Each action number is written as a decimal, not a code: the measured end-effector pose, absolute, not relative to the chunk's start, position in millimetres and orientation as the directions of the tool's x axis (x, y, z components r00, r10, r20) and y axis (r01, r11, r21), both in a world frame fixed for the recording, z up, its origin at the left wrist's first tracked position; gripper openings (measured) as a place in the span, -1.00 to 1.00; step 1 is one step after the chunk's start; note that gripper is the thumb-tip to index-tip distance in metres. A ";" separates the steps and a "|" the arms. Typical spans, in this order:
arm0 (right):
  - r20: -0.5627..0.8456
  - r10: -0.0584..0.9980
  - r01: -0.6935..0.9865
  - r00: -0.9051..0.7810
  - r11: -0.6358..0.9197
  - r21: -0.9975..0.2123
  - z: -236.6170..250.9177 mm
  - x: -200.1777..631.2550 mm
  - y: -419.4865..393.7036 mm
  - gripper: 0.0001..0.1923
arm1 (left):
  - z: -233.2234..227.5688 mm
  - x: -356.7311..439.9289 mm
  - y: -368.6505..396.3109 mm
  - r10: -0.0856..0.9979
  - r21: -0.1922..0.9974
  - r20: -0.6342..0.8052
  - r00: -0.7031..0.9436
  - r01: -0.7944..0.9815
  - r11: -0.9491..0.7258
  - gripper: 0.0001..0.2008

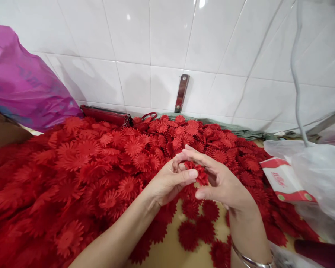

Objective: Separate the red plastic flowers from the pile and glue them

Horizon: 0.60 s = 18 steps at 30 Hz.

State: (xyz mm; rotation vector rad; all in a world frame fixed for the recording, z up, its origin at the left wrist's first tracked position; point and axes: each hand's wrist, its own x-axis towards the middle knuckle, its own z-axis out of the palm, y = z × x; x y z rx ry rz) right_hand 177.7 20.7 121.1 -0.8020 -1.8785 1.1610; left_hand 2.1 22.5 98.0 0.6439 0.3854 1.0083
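My left hand (170,182) is closed, its thumb pressed on a small layered red artificial flower (201,175) near the middle of the view. On the other side of the flower, my right hand (223,182) is loosely cupped. Its fingers stretch over toward my left fingertips, and its thumb stands apart below the petals. Whether the right fingers touch the back of the flower is hidden. Underneath, several loose red petal pieces (188,235) lie on a yellowish surface (167,255). A large heap of the same red petal pieces (92,163) surrounds both hands.
White tiles cover the wall (134,33), with a metal bracket (182,93) on it. A purple bag (30,78) and a red purse (106,115) are at the back left. To the right are a red-and-white box (287,180), clear plastic bags (324,175) and a hanging grey cable (294,70).
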 end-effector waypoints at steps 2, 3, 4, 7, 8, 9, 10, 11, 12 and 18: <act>0.277 0.809 0.101 -0.519 0.380 -0.920 120.9 181.8 20.9 -0.21 | 98.6 -1.8 23.9 0.851 0.698 0.011 0.525 -0.614 0.370 -0.47; 0.280 0.807 0.088 -0.520 0.377 -0.922 120.9 182.4 21.0 -0.26 | 98.8 -3.2 24.7 0.848 0.714 0.019 0.529 -0.601 0.360 -0.45; 0.287 0.808 0.070 -0.514 0.373 -0.925 121.0 182.1 20.9 -0.32 | 98.9 -4.4 25.5 0.850 0.727 0.027 0.527 -0.594 0.345 -0.44; 0.341 0.825 -0.014 -0.451 0.375 -0.927 122.4 177.3 20.2 -0.52 | 97.8 -5.6 27.7 0.847 0.734 0.048 0.529 -0.594 0.330 -0.46; 0.364 0.834 -0.044 -0.416 0.381 -0.924 123.0 175.3 20.0 -0.59 | 96.8 -5.3 28.2 0.843 0.723 0.047 0.536 -0.601 0.342 -0.47; 0.380 0.843 -0.066 -0.380 0.385 -0.921 123.6 173.5 19.8 -0.65 | 95.5 -4.7 28.6 0.839 0.708 0.041 0.542 -0.609 0.358 -0.47; 0.388 0.852 -0.078 -0.351 0.386 -0.919 124.0 172.0 19.8 -0.69 | 93.9 -3.9 28.9 0.836 0.691 0.033 0.547 -0.617 0.377 -0.47; 0.389 0.864 -0.085 -0.320 0.383 -0.920 124.3 170.9 19.8 -0.70 | 92.1 -3.0 29.1 0.833 0.674 0.027 0.553 -0.625 0.394 -0.45; 0.383 0.877 -0.088 -0.289 0.374 -0.923 124.2 170.4 19.8 -0.68 | 90.2 -2.1 29.3 0.829 0.656 0.024 0.559 -0.635 0.409 -0.44; 0.356 0.922 -0.099 -0.152 0.344 -0.934 120.3 176.5 17.8 -0.55 | 78.4 1.8 28.4 0.806 0.536 0.062 0.588 -0.701 0.470 -0.48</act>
